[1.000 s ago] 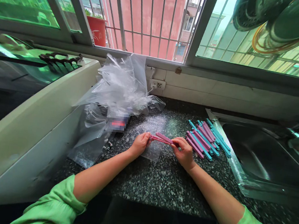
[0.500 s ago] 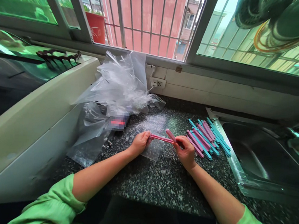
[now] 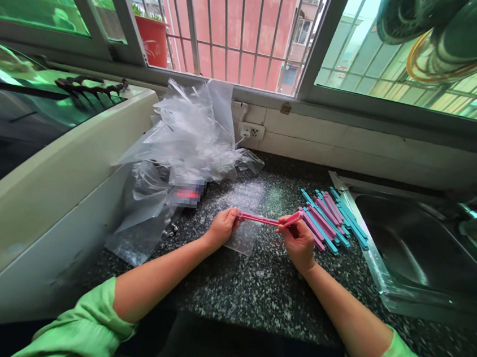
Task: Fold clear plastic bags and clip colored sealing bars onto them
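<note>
A slim pink bag clip stretches between my two hands above the counter. My left hand is closed, pinching its left end between thumb and fingers. At the other end, my right hand is closed round the clip's hinge area, and a second pink arm of the clip angles up to the right. The clip is unfolded, its two arms well apart. Below it lies a clear plastic bag. Just right of my right hand is a pile of pink and teal clips.
Crumpled clear plastic bags are heaped at the back left, with a blurred packet by them. A steel sink lies to the right. A white-sided appliance borders the left. A wall socket is behind the dark speckled counter.
The clip's raised arm has swung from leaning up-left to pointing up-right, opening the clip wider. My right hand has turned with it; my left hand has stayed nearly still.
</note>
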`<state>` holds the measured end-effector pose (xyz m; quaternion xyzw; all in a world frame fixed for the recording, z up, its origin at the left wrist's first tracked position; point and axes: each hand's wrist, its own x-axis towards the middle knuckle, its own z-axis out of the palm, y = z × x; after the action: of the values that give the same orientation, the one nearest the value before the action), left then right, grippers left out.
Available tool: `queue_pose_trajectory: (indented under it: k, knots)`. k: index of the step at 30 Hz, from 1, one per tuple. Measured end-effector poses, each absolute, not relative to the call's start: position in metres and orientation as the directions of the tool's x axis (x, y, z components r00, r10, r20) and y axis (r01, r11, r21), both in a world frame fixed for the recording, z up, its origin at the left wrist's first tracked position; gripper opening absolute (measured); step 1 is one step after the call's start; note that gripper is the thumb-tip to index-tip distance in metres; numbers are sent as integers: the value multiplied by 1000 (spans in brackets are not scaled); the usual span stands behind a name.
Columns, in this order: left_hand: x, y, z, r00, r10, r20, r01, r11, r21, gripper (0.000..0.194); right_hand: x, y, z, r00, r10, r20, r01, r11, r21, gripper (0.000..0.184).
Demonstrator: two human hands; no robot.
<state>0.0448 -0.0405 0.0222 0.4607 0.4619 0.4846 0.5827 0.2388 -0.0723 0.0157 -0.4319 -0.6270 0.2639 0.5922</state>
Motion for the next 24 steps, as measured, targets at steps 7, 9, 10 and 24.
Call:
queue_pose_trajectory:
  k: [7, 9, 10, 24]
  knots:
    - [42, -40, 21, 96, 991, -88, -138, 100, 985, 44, 236, -75, 19, 130, 862, 491, 141, 474, -869, 11]
    - [42, -40, 20, 95, 992, -83, -133, 95, 987, 45, 236, -76, 21, 135, 868, 478, 111, 466, -878, 10]
    - [42, -40, 20, 94, 992, -79, -134, 92, 987, 45, 235, -76, 22, 138, 871, 472, 98, 462, -881, 10]
    - [42, -40, 18, 126, 989, -75, -173, 96, 980, 45, 235, -77, 22, 155, 920, 359, -75, 373, -925, 14]
